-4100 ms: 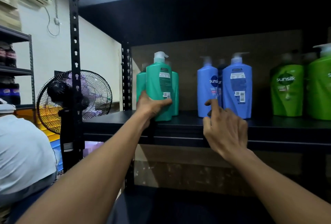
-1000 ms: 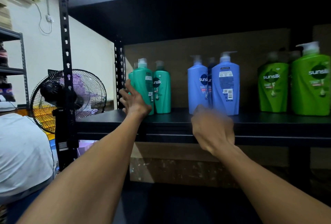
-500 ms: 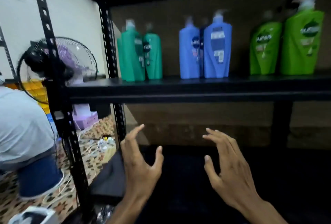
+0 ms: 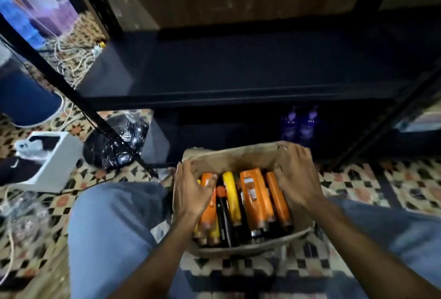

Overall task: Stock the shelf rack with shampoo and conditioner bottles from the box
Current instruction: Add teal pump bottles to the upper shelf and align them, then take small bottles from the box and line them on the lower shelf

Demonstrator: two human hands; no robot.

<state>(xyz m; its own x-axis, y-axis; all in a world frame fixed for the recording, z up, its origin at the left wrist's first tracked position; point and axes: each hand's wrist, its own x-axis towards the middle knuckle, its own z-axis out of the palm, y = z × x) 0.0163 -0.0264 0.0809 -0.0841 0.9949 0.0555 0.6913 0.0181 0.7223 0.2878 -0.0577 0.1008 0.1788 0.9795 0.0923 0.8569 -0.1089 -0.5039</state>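
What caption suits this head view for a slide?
Left hand and right hand reach into a cardboard box of orange, yellow and black bottles on the floor before the rack's lower shelf.

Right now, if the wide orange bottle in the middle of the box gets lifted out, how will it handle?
The orange bottle looks like rigid plastic, so it is probably stiff. Its glossy surface may be slippery. It lies packed among other bottles in the box, so it likely drags coming out.

The patterned floor (image 4: 405,184) carries the cardboard box (image 4: 233,158), a white box (image 4: 65,153) and tangled cables (image 4: 71,60).
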